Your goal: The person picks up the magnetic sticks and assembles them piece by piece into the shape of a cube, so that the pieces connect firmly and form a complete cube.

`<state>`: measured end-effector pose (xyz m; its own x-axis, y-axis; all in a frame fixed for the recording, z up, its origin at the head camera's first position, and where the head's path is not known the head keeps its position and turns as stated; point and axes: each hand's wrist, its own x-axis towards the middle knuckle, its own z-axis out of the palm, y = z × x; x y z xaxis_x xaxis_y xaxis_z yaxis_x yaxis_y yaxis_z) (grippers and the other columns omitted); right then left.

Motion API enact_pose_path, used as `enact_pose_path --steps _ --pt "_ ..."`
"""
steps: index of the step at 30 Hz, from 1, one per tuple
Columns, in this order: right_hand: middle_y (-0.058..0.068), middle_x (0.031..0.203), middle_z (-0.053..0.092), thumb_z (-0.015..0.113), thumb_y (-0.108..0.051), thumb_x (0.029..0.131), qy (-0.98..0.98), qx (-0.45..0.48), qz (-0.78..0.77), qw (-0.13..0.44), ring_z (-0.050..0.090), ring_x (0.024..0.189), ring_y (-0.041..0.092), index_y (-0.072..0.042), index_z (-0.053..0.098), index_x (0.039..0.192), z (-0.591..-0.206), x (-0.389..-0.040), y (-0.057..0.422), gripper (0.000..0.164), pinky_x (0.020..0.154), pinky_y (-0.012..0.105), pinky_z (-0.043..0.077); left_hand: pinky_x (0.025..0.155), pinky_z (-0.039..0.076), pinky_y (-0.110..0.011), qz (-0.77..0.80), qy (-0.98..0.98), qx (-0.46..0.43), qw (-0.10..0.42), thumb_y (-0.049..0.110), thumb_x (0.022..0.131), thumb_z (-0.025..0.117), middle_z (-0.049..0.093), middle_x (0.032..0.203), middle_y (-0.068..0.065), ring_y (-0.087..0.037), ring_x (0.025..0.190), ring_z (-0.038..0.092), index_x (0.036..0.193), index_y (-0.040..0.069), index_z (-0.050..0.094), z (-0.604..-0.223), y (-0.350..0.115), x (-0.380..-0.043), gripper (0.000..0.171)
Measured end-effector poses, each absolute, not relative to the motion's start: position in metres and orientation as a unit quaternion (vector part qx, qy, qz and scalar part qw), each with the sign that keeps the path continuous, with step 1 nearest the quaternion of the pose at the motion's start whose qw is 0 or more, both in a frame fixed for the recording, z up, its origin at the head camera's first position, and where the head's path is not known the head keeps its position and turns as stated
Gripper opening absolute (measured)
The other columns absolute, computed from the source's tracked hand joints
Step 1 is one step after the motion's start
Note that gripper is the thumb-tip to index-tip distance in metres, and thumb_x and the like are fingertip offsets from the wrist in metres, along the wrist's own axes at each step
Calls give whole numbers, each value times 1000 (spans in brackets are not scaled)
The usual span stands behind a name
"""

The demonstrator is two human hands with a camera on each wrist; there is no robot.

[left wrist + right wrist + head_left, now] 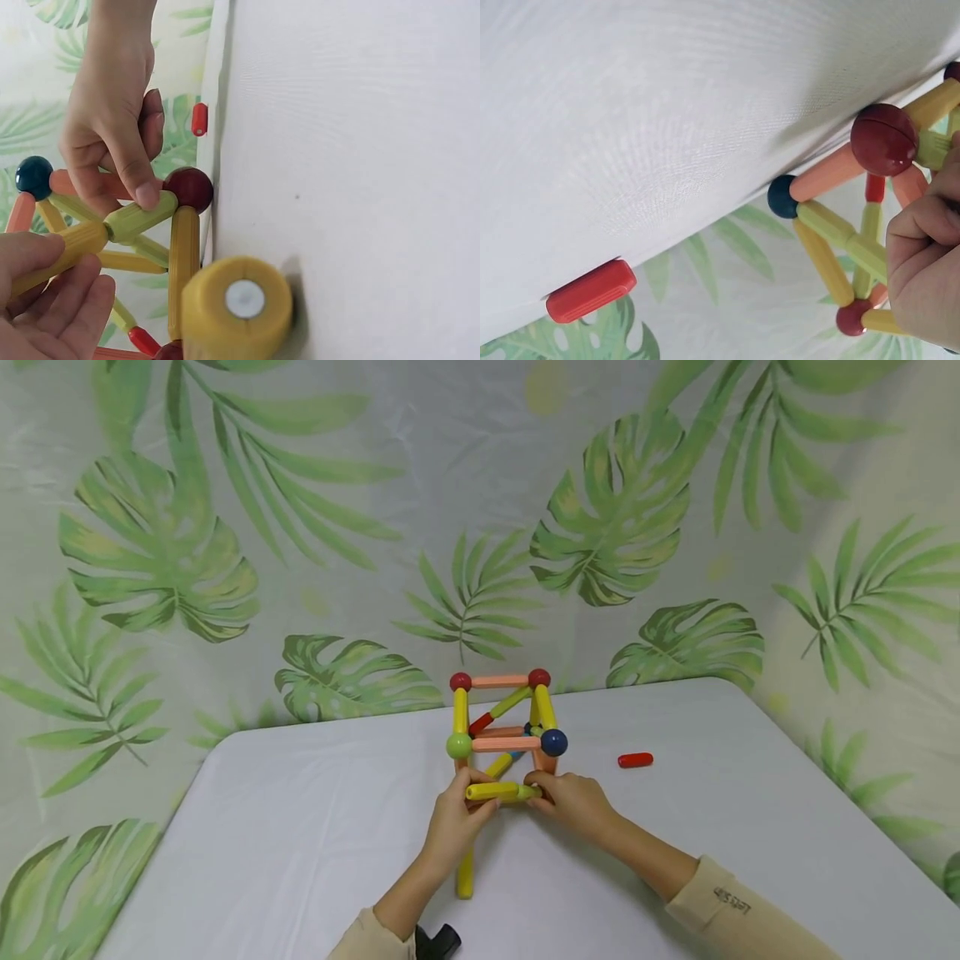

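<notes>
A cube-like frame of magnetic rods and balls stands on the table, with a green ball (459, 745) and a blue ball (553, 742) at its near top corners. My left hand (453, 820) pinches a yellow magnetic rod (79, 247) low at the frame's near side. End to end with it lies a light green rod (142, 216), which my right hand (576, 803) pinches between thumb and fingers. The green rod's other end is right at a dark red ball (188, 190) at a lower corner. In the right wrist view, my right hand (930, 270) partly covers the frame.
A short red rod (635, 760) lies on the white tablecloth (300, 835) right of the frame. Another yellow rod (466, 872) points toward me by my left hand, its metal-tipped end large in the left wrist view. A leaf-patterned cloth (480, 485) hangs behind the table.
</notes>
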<state>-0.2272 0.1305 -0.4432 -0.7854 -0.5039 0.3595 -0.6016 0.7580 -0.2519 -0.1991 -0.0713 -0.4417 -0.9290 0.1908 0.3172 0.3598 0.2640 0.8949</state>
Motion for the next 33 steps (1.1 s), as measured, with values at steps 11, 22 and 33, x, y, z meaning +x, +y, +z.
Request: enact_pose_path --steps 11,22,33 --pt "-12 58 47 72 -24 76 -935 282 181 120 38 48 3 -14 63 98 -442 -227 130 25 41 18 33 74 50 -27 -575 -783 -221 90 4 83 62 60 110 -7 -18 96 58 97 6 45 -427 -82 -197 22" --pt "-12 60 48 71 -23 77 -933 283 189 120 39 49 3 -13 63 98 -443 -227 131 25 42 17 34 64 44 -22 -354 -899 -252 53 18 84 64 54 92 3 -10 74 48 106 12 61 -419 -98 -200 23" --pt "-12 58 45 72 -21 76 -924 290 204 142 38 49 3 -16 57 96 -443 -223 134 25 42 17 33 68 46 -27 -322 -918 -223 65 22 81 68 57 95 1 -11 77 51 102 12 59 -425 -94 -200 25"
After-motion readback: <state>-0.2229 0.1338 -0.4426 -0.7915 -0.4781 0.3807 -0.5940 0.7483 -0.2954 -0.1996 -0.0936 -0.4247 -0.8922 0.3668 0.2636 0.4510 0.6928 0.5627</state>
